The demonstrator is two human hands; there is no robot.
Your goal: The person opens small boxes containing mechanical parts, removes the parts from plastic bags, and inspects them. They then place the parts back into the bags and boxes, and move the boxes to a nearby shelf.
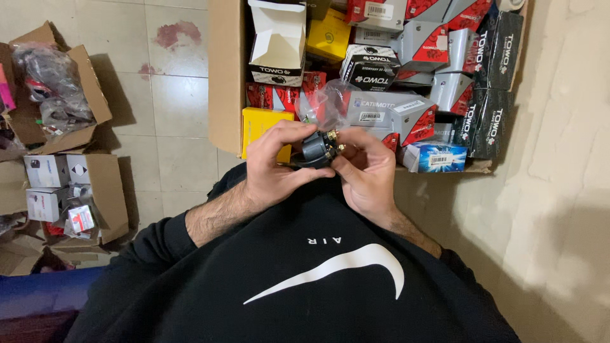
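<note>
While both hands grip it, a small dark electrical part [316,150] with brass terminals sits just above the black sweatshirt [305,273].

Left hand [274,166] wraps its fingers over the part's left side; right hand [367,170] pinches the terminal end. Beyond them a crumpled clear plastic bag [325,101] lies in the large cardboard box [225,76] packed with small cartons, a yellow carton [262,126] at its near edge. Smaller open boxes [95,184] stand on the tiled floor [171,114], far left.

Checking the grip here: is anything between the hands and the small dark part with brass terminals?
Nothing visible. The left hand and right hand both grip the small dark grey part with brass terminals directly, bare-fingered.
</note>
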